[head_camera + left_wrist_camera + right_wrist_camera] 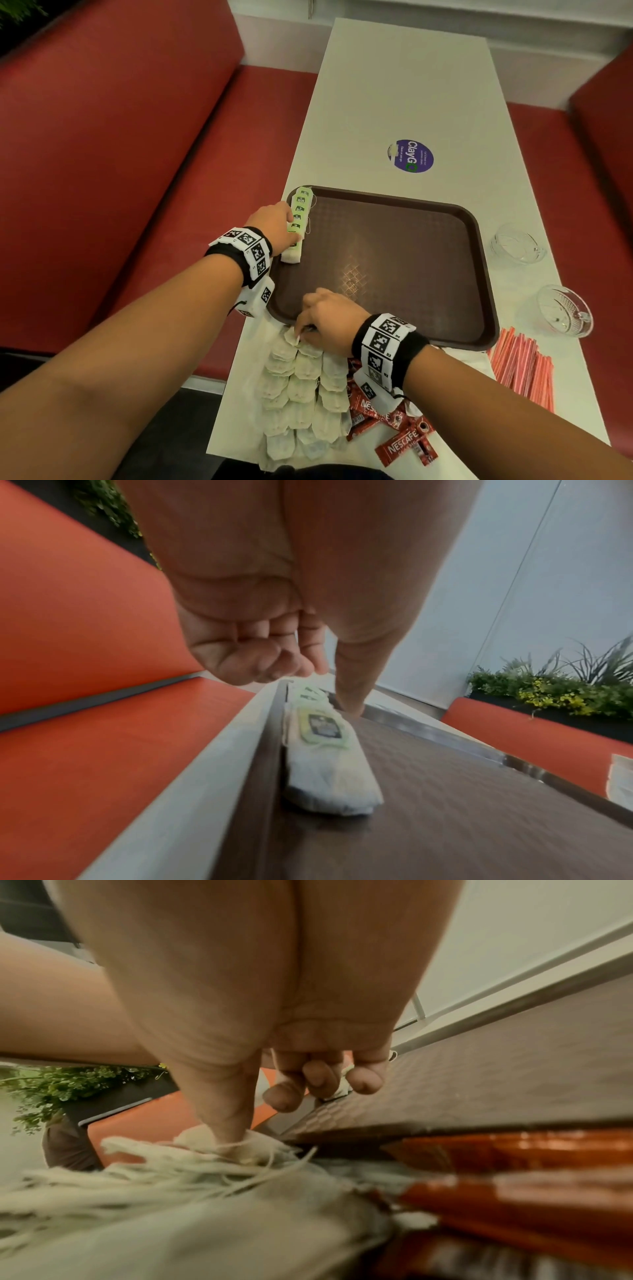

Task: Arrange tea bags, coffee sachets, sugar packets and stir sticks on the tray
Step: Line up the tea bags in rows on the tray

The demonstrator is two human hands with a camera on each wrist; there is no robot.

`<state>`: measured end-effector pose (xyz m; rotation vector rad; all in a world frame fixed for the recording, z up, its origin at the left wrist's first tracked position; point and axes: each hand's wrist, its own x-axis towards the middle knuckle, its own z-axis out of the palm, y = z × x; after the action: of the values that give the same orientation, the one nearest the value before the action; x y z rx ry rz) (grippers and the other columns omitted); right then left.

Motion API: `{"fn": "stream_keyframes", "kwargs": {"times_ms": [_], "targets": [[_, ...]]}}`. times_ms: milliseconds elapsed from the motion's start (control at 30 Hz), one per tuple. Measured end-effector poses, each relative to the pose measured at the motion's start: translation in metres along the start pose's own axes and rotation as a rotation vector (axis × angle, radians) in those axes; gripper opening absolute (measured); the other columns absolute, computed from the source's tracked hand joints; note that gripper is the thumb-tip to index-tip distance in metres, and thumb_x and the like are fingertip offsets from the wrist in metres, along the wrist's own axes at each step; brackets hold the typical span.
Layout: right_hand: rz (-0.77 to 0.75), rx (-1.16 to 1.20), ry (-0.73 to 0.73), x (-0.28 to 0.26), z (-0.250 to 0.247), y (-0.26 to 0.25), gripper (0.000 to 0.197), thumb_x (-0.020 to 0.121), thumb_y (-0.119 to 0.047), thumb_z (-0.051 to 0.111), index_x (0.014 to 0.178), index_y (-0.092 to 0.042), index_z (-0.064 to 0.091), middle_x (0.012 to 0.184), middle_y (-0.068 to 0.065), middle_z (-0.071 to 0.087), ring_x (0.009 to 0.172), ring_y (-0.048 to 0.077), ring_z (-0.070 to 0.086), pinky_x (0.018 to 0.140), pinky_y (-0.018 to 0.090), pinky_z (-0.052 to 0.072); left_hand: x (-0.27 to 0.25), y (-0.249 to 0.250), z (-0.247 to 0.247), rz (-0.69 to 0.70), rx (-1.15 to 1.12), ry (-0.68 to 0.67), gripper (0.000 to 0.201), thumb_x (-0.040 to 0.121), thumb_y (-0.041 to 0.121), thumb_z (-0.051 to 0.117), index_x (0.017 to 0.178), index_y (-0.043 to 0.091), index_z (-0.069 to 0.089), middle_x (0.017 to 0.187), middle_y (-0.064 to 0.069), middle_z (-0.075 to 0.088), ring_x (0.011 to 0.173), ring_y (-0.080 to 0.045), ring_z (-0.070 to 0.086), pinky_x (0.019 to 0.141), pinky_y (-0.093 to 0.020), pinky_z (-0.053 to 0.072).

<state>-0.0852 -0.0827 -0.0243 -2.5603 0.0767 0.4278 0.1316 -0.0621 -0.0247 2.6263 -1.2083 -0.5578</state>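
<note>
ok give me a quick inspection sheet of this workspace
surface: white table bearing a brown tray.
job's things: row of tea bags along the tray's left edge; loose tea bags, coffee sachets and stir sticks off the tray.
clutter: two glass cups, round sticker.
grippers: left hand touches the row; right hand pinches a loose tea bag.
cables: nothing seen.
surroundings: red bench seats.
</note>
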Motion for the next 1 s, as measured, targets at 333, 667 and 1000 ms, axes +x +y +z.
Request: {"fn": "stream_keyframes", "kwargs": {"times_ms": [333, 667, 1000], "targets": [[0.033, 0.199, 0.182, -0.020, -0.005, 0.007, 0.007, 0.083, -0.026, 0.054, 0.079, -0.021, 0.053, 0.082, -0.005, 0.056, 0.080, 0.016, 0.049, 0.074, 0.034, 0.047, 0.007, 0.017, 0.011, -0.028, 0.182, -0.094, 0.046, 0.082, 0.041, 0.070, 0.115, 0.013, 0.054, 0.111, -0.010, 0.064, 0.099, -0.030, 0.061, 0.079, -0.037, 0.051], [0.226, 0.426, 0.348, -0.040, -0.013, 0.018, 0.021, 0.086, -0.008, 0.055, 0.076, -0.017, 0.039, 0.065, 0.002, 0.053, 0.058, 0.020, 0.052, 0.060, 0.044, 0.047, -0.076, 0.026, -0.014, 0.237, -0.097, -0.125, 0.009, 0.090, 0.038, 0.067, 0.094, 0.031, 0.063, 0.087, 0.013, 0.062, 0.077, -0.004, 0.057, 0.069, -0.025, 0.044], [0.230, 0.559, 0.300, -0.054, -0.006, 0.019, 0.028, 0.085, -0.008, 0.057, 0.102, -0.019, 0.038, 0.074, 0.002, 0.050, 0.057, 0.012, 0.042, 0.057, 0.034, 0.038, -0.145, 0.019, 0.030, 0.503, 0.118, -0.465, 0.039, 0.079, 0.043, 0.075, 0.115, 0.032, 0.066, 0.111, 0.011, 0.058, 0.099, -0.009, 0.052, 0.087, -0.028, 0.046]]}}
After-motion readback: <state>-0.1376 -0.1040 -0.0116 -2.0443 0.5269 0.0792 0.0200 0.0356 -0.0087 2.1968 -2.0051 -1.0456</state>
